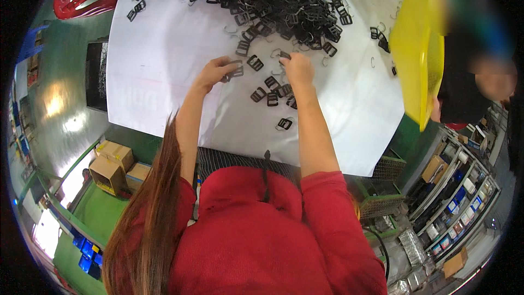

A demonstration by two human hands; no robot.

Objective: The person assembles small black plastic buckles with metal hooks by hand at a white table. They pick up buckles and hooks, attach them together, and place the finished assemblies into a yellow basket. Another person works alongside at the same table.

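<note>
Over the white tabletop (158,76), my left hand (214,73) pinches a dark strap buckle (237,69), slightly blurred. My right hand (298,69) is closed at the fingertips on another small black buckle (284,54), with a thin wire hook (277,52) sticking out to its left. Between the hands lies a loose black buckle (255,63). A small group of buckles (272,99) rests nearer to me, partly hidden behind my right forearm, and a single buckle (284,123) lies closer still. Beyond my hands spreads a large heap of black buckles (273,0), wire hooks showing among them.
A person at the right edge stands by a yellow plastic basket (417,60) tilted at the table's side. Several stray buckles (379,37) lie near it, others (136,10) at the far left. Cardboard boxes (112,166) sit at lower left, a stocked shelf rack (458,202) at lower right.
</note>
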